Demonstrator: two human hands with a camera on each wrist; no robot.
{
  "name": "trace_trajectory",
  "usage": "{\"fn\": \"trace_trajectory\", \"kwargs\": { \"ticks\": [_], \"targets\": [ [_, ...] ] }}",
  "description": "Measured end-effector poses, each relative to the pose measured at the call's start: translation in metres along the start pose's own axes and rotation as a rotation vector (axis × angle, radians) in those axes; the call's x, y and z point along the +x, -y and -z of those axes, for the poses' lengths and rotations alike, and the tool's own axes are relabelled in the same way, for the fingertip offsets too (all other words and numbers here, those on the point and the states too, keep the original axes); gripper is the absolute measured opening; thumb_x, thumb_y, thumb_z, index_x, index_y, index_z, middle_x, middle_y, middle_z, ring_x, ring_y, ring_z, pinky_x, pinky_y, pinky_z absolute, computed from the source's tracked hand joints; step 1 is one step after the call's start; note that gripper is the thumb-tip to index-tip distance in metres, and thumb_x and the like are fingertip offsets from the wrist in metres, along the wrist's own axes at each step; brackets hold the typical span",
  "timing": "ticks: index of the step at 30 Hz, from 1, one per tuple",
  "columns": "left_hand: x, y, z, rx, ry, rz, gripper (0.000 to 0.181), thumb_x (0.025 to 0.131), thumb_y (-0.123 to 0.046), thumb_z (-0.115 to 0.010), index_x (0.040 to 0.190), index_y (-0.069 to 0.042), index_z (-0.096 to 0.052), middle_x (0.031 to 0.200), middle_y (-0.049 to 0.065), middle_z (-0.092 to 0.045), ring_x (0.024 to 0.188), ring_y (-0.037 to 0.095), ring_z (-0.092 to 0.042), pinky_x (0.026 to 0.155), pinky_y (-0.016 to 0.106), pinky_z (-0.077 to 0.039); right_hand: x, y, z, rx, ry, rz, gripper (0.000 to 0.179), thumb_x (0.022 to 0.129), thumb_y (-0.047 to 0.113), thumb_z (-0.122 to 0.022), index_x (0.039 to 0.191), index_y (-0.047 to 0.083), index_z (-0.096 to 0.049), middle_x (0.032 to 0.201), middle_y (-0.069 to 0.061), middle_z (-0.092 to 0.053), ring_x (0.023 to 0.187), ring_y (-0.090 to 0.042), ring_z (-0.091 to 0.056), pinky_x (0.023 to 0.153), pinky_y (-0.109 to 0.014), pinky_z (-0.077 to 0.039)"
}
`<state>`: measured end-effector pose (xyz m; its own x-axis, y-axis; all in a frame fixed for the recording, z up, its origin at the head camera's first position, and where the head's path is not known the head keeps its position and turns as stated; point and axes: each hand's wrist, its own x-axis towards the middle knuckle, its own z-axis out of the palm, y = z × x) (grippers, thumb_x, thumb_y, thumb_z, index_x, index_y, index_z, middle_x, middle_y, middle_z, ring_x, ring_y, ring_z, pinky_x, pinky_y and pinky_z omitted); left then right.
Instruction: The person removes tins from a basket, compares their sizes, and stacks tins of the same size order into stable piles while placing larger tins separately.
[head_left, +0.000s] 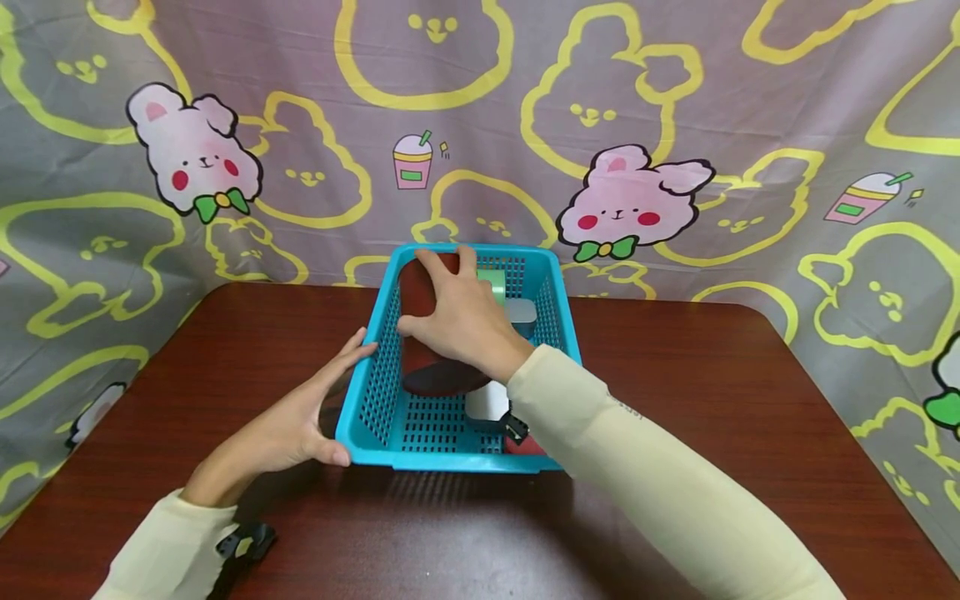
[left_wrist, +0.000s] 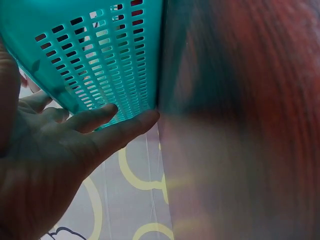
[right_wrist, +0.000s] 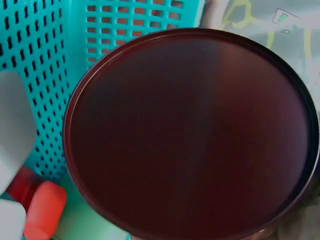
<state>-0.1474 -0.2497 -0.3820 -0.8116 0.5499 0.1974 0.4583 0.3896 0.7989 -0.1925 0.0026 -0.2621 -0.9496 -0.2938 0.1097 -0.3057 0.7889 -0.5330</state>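
A turquoise plastic basket [head_left: 465, 461] with perforated walls stands on the table. My right hand [head_left: 468, 321] reaches into it and grips a dark reddish-brown cylindrical canister [head_left: 442, 379] from above, fingers spread across it. The canister is tilted along the basket's left side. Its flat round end [right_wrist: 190, 135] fills most of the right wrist view. My left hand [head_left: 288, 417] lies against the basket's outer left side, thumb at the near corner. In the left wrist view its fingers [left_wrist: 125, 134] stretch along the perforated wall [left_wrist: 107, 65].
Inside the basket are a light-green cylindrical item [head_left: 492, 283], a grey-white item [head_left: 521, 312], a white item [head_left: 487, 402] and a red item [head_left: 523, 445], partly behind my right arm. The dark wooden table [head_left: 675, 375] meets a patterned curtain [head_left: 480, 125] behind.
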Motion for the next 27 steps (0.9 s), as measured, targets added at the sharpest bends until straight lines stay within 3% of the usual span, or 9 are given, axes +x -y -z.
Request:
{"fn": "trace_trajectory", "kwargs": {
  "ticks": [4,8,13,18,27],
  "targets": [
    [0.001,-0.001,0.000,0.019,-0.006,0.006,0.119,0.077,-0.087,-0.063,0.169,-0.025,-0.019,0.178,0.008,0.002,0.156,0.056,-0.013,0.106,0.088,-0.023,-0.004,-0.002,0.010,-0.049,-0.056,0.014,0.087,0.092,0.042,-0.076,0.165,0.032,-0.030,0.169,-0.015,-0.018,0.113,-0.041,-0.061,0.071,-0.043,-0.063],
    [0.002,-0.002,0.000,0.016,-0.005,0.003,0.120,0.077,-0.087,-0.063,0.169,-0.024,-0.019,0.178,0.007,0.002,0.155,0.058,-0.016,0.106,0.087,-0.028,-0.009,-0.008,0.020,-0.085,-0.124,0.019,0.087,0.090,0.042,-0.077,0.164,0.036,-0.032,0.169,-0.012,-0.019,0.130,-0.046,-0.051,0.076,-0.049,-0.064],
    [0.002,-0.002,0.000,0.001,-0.004,-0.002,0.121,0.075,-0.088,-0.062,0.169,-0.024,-0.019,0.178,0.009,0.003,0.155,0.058,-0.015,0.106,0.086,-0.030,-0.014,-0.017,0.032,-0.092,-0.200,0.042,0.088,0.088,0.038,-0.079,0.163,0.034,-0.034,0.166,-0.011,-0.023,0.127,-0.040,-0.049,0.079,-0.050,-0.064],
    [0.002,-0.001,-0.001,0.016,-0.018,-0.014,0.122,0.074,-0.089,-0.062,0.169,-0.024,-0.019,0.178,0.007,0.001,0.156,0.056,-0.013,0.107,0.087,-0.026,-0.019,-0.027,0.047,-0.140,-0.285,0.070,0.086,0.088,0.036,-0.078,0.163,0.032,-0.035,0.167,-0.013,-0.022,0.135,-0.041,-0.044,0.083,-0.056,-0.063],
    [0.000,0.000,-0.003,0.021,-0.033,-0.025,0.122,0.075,-0.089,-0.060,0.169,-0.024,-0.019,0.179,0.003,0.001,0.154,0.057,-0.018,0.103,0.083,-0.037,-0.028,-0.061,0.069,-0.179,-0.425,0.101,0.086,0.089,0.034,-0.079,0.162,0.027,-0.036,0.165,-0.018,-0.022,0.135,-0.044,-0.044,0.080,-0.061,-0.061]
  ]
}}
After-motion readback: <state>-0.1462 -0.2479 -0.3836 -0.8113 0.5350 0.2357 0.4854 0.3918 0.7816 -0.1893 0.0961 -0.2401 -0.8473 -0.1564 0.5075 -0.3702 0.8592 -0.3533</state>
